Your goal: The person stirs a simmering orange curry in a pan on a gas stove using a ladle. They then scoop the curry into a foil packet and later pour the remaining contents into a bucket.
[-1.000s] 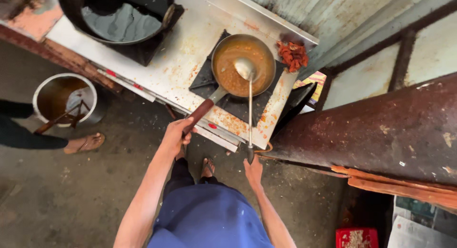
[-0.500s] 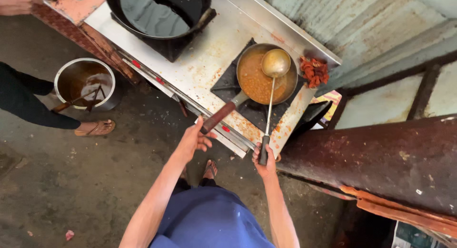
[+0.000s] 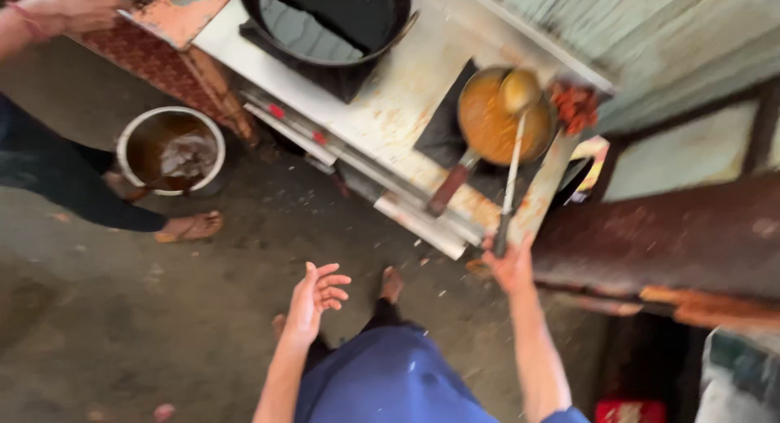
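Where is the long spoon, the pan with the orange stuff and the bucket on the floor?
ladle (image 3: 510,175), head view, on the middle of its long handle
frying pan (image 3: 449,187), head view, on its brown handle
bucket (image 3: 122,143), head view, on its pale left rim

Rough street-side or commercial cooking stall: steel stove counter (image 3: 390,114) with big black wok (image 3: 325,21), pan of orange curry (image 3: 500,118), bucket (image 3: 169,151) on bare concrete floor (image 3: 122,325), corrugated metal wall (image 3: 650,41).
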